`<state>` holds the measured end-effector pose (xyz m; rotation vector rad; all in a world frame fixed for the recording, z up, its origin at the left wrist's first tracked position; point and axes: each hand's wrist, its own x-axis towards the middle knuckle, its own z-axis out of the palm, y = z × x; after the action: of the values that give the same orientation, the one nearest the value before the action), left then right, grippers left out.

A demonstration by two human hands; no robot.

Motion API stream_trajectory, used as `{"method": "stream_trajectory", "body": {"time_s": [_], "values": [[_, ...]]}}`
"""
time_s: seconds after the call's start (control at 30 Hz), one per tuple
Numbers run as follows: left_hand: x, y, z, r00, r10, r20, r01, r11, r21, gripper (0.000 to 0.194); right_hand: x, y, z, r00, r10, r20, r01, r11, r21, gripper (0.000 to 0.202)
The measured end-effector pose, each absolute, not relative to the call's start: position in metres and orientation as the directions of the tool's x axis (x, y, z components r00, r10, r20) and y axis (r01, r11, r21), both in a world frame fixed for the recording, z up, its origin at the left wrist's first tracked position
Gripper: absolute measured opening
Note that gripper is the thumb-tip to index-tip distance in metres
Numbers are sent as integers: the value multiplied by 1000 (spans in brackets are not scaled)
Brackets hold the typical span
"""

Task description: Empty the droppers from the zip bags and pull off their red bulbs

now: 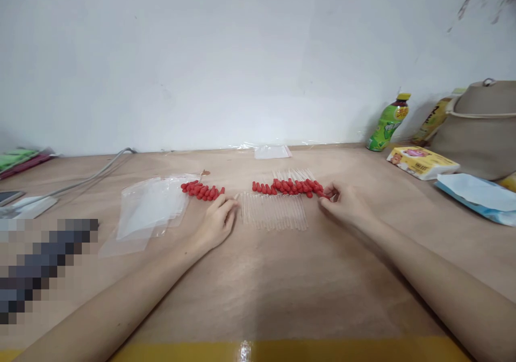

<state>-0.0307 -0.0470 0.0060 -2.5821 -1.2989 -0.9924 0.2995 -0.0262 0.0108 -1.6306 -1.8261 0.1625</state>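
My left hand (220, 222) rests on the table with its fingers curled together, beside the left end of a row of clear thin tubes (274, 211). Whatever its fingertips may pinch is too small to make out. At the right end of a line of red rubber bulbs (290, 186), my right hand (342, 200) pinches one red bulb (323, 194) between thumb and fingers. More clear tubes (296, 174) lie behind that line. A second cluster of red bulbs (201, 191) lies just beyond my left hand, next to a spread of clear plastic bags (151, 208).
Along the right stand a green bottle (389, 122), a yellow tissue pack (421, 163), a blue-and-white packet (478, 195) and a beige bag (479, 130). A grey cable (92, 174) crosses the left side. A small clear bag (272, 151) lies by the wall.
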Motion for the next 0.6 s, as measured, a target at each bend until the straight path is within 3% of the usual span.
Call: {"method": "stream_trajectory", "body": {"time_s": [0.27,0.5,0.6], "values": [[-27,-56,16,495,728,473,699,-658,280,19,294,-30,8,-61,892,448,896,246,-368,8],[-31,-61,17,503,736,453,720,-647,253,25,300,-25,7,59,845,531,856,231,-463,18],[-30,-62,16,502,740,448,721,-644,255,23,300,-20,7,51,815,578,852,267,-451,27]]}}
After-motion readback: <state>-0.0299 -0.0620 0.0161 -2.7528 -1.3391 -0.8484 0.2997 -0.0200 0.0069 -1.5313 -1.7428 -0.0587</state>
